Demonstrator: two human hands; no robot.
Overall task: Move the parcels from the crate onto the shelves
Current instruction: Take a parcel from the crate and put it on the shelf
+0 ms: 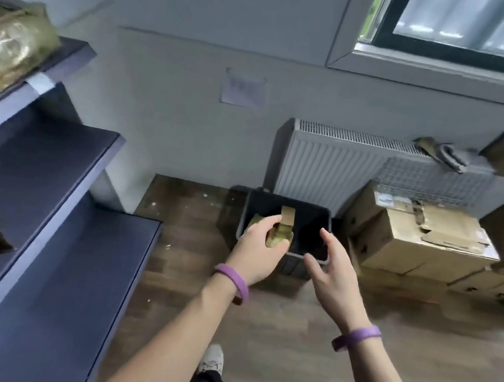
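Over the crate [314,222], left grip [257,250] clasps a parcel [279,236]; right grip [334,273] hovers spread.

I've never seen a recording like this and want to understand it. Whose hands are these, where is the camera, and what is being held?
There is no machine here. A person wears one wide-angle camera on the head, and it looks down at their own bare hands. The left hand grips a small tan wrapped parcel over a black plastic crate, which stands on the wooden floor. The right hand is open beside it and holds nothing. On the left are dark blue shelves, and one bears a large plastic-wrapped olive parcel. Brown cardboard boxes are stacked on the right, by a white radiator.
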